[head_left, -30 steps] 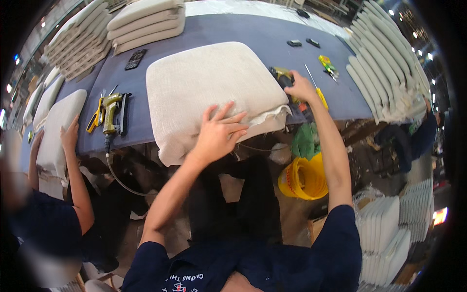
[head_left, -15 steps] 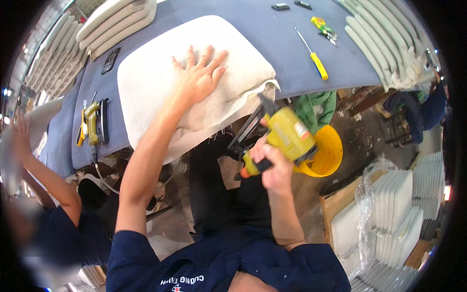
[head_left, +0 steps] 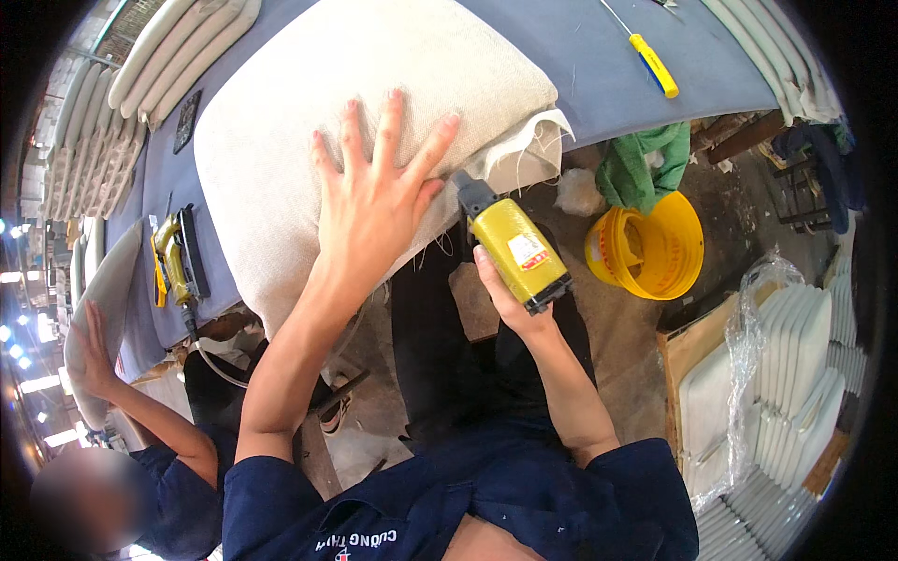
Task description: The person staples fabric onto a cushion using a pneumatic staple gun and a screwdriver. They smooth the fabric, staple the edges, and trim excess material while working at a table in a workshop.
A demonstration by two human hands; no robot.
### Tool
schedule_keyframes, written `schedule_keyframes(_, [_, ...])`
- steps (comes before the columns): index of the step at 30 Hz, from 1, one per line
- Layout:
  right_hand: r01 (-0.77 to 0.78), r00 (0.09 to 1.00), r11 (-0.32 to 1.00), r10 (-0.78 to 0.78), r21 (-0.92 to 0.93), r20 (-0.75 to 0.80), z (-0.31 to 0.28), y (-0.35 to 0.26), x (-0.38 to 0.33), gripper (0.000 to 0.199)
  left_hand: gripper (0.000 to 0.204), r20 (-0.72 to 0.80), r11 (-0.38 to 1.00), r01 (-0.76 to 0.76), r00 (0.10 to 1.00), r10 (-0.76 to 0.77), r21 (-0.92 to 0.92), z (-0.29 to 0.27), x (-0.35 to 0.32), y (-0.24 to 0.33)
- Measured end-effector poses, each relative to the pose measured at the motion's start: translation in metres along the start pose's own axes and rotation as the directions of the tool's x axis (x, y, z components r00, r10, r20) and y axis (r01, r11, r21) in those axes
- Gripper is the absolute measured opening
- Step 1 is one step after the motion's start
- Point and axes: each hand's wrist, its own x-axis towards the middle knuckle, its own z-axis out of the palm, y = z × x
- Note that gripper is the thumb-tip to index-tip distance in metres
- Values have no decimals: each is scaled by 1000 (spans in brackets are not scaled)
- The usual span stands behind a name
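A cream fabric-covered cushion (head_left: pixel 271 122) lies on the blue-covered table, its near right edge frayed with loose threads and a raised flap of cloth (head_left: pixel 524 154). Flat on its top, with fingers spread, rests my left hand (head_left: pixel 374 192). My right hand (head_left: pixel 510 299) is wrapped round a yellow-green staple gun (head_left: pixel 514 248). The gun's nose meets or nearly meets the cushion's near edge, just right of my left hand; whether it touches I cannot tell. Most of my right hand's fingers are hidden behind the tool.
A second staple gun (head_left: pixel 173 257) with a hose lies at the table's left, near a black phone (head_left: pixel 187 122). A yellow screwdriver (head_left: pixel 655 65) is at the far right. Below stands a yellow bucket (head_left: pixel 692 248) beside green cloth (head_left: pixel 645 164). Cushion stacks (head_left: pixel 187 51) and a co-worker (head_left: pixel 168 430) flank me.
The staple gun has turned upright and come in against the cushion's near edge. My left hand sits closer to that edge. The view has shifted nearer; the co-worker's cushion shows more fully.
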Motion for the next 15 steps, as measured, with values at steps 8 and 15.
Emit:
schedule_keyframes(8, [45, 993, 994, -34, -98, 114, 8, 13, 4, 35, 86, 55, 999, -54, 997, 54, -4, -3, -8, -1])
schedule_keyframes(15, [124, 986, 988, -112, -93, 126, 9, 31, 8, 37, 82, 59, 995, -90, 994, 92, -35, -11, -9, 2])
